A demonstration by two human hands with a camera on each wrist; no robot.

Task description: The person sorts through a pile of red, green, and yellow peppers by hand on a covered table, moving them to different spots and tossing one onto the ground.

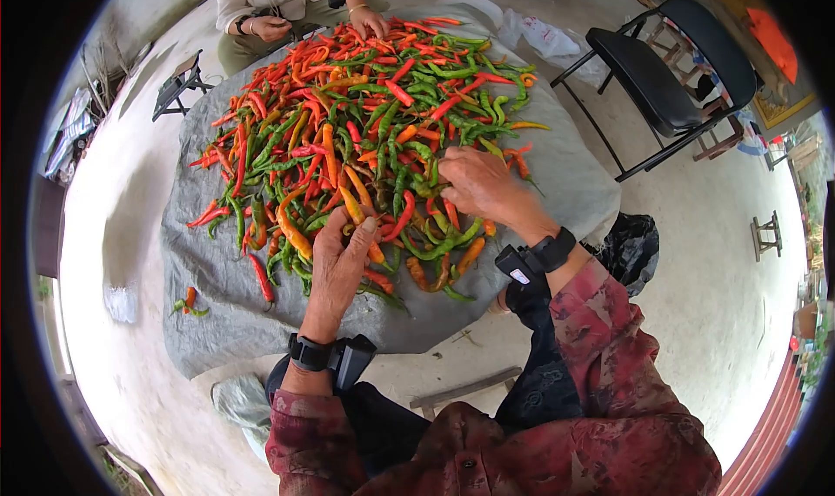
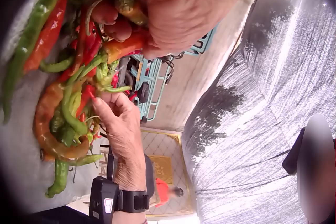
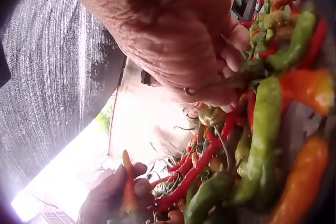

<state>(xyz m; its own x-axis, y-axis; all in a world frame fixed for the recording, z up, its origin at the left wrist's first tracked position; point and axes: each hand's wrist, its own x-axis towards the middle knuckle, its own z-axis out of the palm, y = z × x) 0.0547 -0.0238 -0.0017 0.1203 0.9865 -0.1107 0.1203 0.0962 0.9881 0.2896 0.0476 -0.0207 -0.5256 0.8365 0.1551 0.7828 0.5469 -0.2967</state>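
Note:
A large heap of red, green and orange chili peppers (image 1: 348, 122) lies on a grey sheet (image 1: 209, 270). At the heap's near edge my left hand (image 1: 335, 261) holds an orange chili pepper (image 1: 351, 206), tip pointing away; in the right wrist view this pepper (image 3: 129, 184) stands upright between thumb and fingers. My right hand (image 1: 487, 185) reaches into the heap's right side with its fingers curled down. Its fingers close round a dark green chili pepper (image 3: 249, 74), whose thin stem crosses under the palm; the fingertips are partly hidden among the peppers.
Across the heap another person's hands (image 1: 370, 22) work at the far edge. A black folding chair (image 1: 648, 83) stands to the right, a small stool (image 1: 181, 83) to the left. A few loose peppers (image 1: 189, 303) lie apart at left. A black plastic bag (image 1: 631, 248) sits beside the sheet.

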